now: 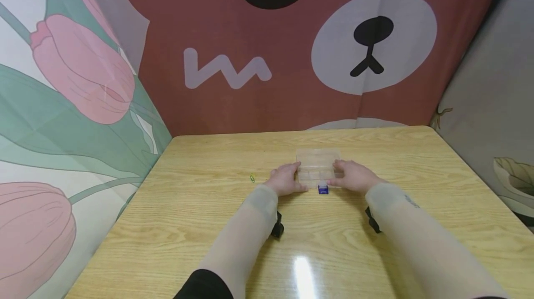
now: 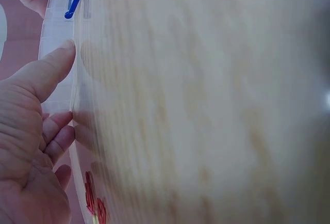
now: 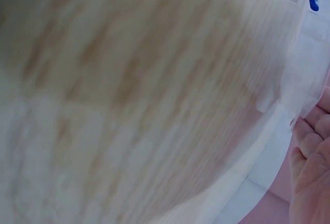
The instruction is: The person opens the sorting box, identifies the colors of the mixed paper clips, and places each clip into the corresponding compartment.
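A clear plastic box point(image 1: 315, 174) with divided compartments sits toward the back of the table, its transparent lid point(image 1: 318, 155) raised at the rear. At its front edge is a blue piece point(image 1: 323, 190) that looks like a latch. My left hand point(image 1: 285, 179) holds the box's left side, thumb at the front and fingers along the side, as the left wrist view shows with the thumb point(image 2: 56, 66). On the opposite side, my right hand point(image 1: 356, 177) holds the box between thumb and fingers. In the right wrist view only some fingers point(image 3: 312, 131) show beside the box.
A green paper clip point(image 1: 252, 178) lies on the table left of my left hand. Red clips point(image 2: 95, 198) show near that hand in the left wrist view. The wooden table point(image 1: 233, 225) meets a printed curtain point(image 1: 250, 109) at the back.
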`<state>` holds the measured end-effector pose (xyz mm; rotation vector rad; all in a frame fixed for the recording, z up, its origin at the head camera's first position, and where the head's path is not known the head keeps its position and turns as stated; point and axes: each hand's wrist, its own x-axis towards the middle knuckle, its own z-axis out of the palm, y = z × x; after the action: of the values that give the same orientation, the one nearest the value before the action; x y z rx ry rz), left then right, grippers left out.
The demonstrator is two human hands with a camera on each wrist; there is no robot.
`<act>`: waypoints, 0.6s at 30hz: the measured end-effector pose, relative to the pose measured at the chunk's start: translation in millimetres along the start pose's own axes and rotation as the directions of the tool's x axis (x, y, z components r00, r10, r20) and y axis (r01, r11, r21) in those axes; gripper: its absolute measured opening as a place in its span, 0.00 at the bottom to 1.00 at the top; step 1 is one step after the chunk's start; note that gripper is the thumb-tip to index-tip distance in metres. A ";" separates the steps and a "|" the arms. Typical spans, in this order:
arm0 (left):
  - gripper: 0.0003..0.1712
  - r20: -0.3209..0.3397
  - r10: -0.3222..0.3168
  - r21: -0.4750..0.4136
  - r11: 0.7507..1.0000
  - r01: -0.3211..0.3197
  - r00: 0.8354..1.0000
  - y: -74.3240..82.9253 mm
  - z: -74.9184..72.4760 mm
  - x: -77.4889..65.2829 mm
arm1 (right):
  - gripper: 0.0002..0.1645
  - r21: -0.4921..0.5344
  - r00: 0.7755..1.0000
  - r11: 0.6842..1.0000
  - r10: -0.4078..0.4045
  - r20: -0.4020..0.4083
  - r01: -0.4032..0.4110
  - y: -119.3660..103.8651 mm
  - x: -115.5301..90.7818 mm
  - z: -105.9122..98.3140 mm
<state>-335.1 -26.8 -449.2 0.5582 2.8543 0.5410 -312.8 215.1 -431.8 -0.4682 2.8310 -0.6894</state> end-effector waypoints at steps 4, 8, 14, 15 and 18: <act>0.49 0.007 0.000 -0.005 1.000 0.000 1.000 0.4 -1.0 -1.1 | 0.52 0.008 0.999 1.000 -0.012 0.039 0.011 -0.4 -2.3 -4.7; 0.47 0.011 0.000 -0.013 1.000 0.001 1.000 2.3 -3.4 -3.0 | 0.49 0.012 0.998 0.999 -0.046 0.053 0.046 1.0 -5.9 -9.0; 0.47 0.021 -0.006 -0.012 1.000 0.007 1.000 3.5 -4.9 -5.0 | 0.46 0.029 0.997 0.996 -0.080 0.019 0.080 8.5 -10.9 -6.6; 0.47 0.024 -0.010 -0.012 1.000 0.010 1.000 3.4 -4.8 -4.9 | 0.46 0.031 0.996 0.996 -0.084 0.008 0.083 10.3 -11.5 -5.6; 0.47 0.019 -0.012 -0.015 1.000 0.013 1.000 3.1 -4.3 -4.6 | 0.47 0.036 0.995 0.995 -0.097 -0.010 0.097 14.4 -13.1 -2.5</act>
<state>-331.0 -27.2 -443.6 0.5396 2.8315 0.5518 -305.0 232.8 -435.0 -0.6010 2.8140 -0.7608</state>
